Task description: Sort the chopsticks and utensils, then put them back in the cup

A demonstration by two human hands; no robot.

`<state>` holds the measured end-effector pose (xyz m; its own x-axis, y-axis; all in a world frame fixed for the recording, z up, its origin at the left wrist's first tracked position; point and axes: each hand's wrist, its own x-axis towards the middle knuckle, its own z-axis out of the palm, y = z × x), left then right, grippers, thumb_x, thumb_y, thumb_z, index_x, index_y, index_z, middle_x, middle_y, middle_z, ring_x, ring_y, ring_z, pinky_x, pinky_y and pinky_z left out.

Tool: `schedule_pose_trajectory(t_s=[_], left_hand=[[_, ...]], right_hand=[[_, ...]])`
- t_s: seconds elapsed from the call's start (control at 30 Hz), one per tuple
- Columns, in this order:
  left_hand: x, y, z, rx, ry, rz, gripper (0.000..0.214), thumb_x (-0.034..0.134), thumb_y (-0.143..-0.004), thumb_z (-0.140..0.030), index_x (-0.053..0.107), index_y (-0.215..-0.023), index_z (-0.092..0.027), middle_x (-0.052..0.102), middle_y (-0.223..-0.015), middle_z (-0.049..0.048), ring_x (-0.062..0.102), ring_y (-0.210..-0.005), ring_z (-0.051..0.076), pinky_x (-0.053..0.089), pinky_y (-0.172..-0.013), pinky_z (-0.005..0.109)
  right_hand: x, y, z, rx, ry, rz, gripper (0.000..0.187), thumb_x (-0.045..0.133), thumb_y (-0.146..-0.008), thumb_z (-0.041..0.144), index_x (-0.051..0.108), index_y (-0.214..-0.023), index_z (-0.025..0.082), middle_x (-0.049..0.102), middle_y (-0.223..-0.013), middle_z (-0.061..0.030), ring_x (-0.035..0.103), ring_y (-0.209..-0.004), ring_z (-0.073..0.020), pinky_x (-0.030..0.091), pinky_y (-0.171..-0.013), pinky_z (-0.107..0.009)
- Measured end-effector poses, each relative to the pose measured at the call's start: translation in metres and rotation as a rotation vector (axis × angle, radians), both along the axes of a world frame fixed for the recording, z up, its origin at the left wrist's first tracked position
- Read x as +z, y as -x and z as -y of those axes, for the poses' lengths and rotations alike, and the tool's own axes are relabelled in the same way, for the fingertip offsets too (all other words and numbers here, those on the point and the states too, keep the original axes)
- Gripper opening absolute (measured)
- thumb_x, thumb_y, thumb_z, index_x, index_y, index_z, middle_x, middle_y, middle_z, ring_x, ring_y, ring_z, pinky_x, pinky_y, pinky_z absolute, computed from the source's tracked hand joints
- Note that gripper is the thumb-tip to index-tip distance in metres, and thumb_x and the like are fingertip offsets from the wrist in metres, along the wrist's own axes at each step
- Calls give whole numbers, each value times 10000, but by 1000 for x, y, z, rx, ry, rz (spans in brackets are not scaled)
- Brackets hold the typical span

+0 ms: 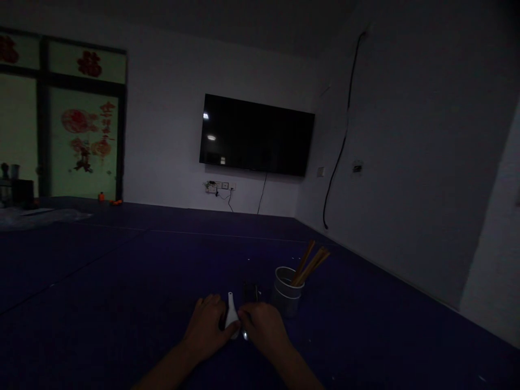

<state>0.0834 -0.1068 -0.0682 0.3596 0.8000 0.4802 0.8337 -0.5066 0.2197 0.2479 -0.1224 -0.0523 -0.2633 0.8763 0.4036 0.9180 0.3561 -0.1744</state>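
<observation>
The room is dim. Both of my hands rest low on a dark blue surface (pixel 122 281). My left hand (pixel 207 327) is curled around a white ceramic spoon (pixel 231 317), whose handle sticks up between the hands. My right hand (pixel 262 325) is closed beside it, touching a small metal piece (pixel 245 336) that I cannot make out clearly. Just right of the hands stands a pale cylindrical holder (pixel 286 295) with wooden chopsticks (pixel 311 262) leaning out to the right. A dark object (pixel 251 292) lies behind the hands.
A black television (pixel 255 135) hangs on the far wall, with sockets and cables under it. At the far left are a decorated window, dark items (pixel 16 192) and small orange objects (pixel 109 200). A white wall runs along the right.
</observation>
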Motion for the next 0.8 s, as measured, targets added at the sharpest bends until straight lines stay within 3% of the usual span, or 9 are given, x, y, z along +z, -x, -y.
schedule_pose_trajectory(t_s=[0.33,0.5,0.8], left_hand=[[-1,-2,1,2,75,-67,291,485,-813,-442,605,-735,-189,627,-865,69,565,-885,247,392,-773,390],[2,-4,2,8,140,-73,320,496,-793,-485,604,-766,-185,624,-940,84,547,-945,266,377,-804,400],[-2,-6,-2,24,191,27,213,568,-739,-391,580,-755,-179,617,-924,57,540,-936,239,375,-778,346]], right_hand=[[3,7,3,-19,31,119,290,463,-848,190,713,-706,229,726,-720,-69,679,-687,-197,351,-551,-246],[2,8,1,-47,70,139,351,411,-899,262,725,-750,208,727,-759,-91,678,-726,-204,374,-582,-252],[-4,8,-3,-88,164,-1,331,436,-886,349,722,-786,216,728,-808,-70,664,-769,-178,376,-621,-230]])
